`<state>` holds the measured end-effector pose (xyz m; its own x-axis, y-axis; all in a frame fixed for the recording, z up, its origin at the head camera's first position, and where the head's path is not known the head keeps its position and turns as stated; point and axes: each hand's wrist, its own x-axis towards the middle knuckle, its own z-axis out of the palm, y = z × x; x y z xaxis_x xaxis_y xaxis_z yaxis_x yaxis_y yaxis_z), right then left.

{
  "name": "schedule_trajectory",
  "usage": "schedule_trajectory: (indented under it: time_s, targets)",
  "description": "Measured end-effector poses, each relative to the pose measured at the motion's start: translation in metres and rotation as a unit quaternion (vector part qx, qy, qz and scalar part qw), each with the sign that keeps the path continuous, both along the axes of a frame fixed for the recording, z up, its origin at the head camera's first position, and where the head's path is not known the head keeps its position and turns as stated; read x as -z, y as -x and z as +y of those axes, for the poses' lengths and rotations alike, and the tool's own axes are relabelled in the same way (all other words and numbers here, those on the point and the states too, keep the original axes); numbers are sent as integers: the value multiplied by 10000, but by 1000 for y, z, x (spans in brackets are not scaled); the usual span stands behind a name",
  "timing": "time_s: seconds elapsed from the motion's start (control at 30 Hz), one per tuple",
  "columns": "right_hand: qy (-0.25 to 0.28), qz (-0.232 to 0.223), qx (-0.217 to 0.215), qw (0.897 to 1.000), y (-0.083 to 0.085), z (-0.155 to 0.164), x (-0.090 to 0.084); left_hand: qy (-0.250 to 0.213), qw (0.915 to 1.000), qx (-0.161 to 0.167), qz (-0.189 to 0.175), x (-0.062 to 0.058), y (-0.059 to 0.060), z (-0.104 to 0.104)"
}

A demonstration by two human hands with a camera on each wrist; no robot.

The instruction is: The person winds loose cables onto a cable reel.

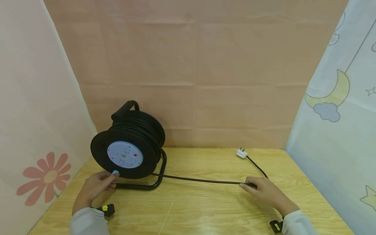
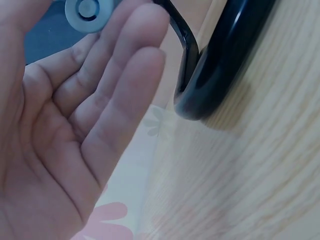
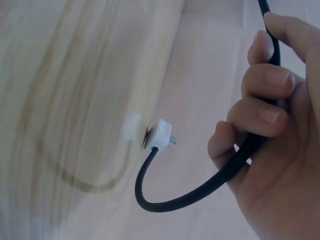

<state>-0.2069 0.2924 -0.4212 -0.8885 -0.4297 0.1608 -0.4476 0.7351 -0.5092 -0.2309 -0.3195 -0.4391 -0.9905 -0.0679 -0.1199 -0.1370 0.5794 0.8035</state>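
A black cable reel (image 1: 98,151) stands at the left of the table, its white socket panel (image 1: 117,158) facing me. My left hand (image 1: 93,188) pinches the small grey winding knob (image 1: 115,172) at the lower rim of the reel, between thumb and fingers. In the left wrist view, the knob's round end (image 2: 89,11) shows at the top beside the fingers. From the reel, the black cable (image 1: 199,180) runs to the right, low over the table. My right hand (image 1: 268,192) grips it near its end, fingers curled round it. Past that hand lies the white plug (image 1: 242,153), pins pointing away.
The reel rests on a black tube stand (image 1: 162,169) and has a carrying handle (image 1: 123,111) on top. Beneath everything is a wooden table (image 1: 205,209). A tan backdrop (image 1: 220,81) rises behind; printed sheets hang at both sides.
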Motion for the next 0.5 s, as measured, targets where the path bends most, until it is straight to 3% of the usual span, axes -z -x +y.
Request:
schedule_trajectory:
  time_s: [0.23, 0.33, 0.5]
  targets:
    - [97, 19, -150, 9998, -1, -4, 4, 252, 9988, -311, 272, -3, -4, -3]
    - [113, 0, -171, 9998, -1, -6, 5, 472, 9956, -666, 467, -5, -6, -5]
    - [130, -17, -55, 9999, -2, -9, 4, 554, 9833, -1484, 900, -7, -8, -5]
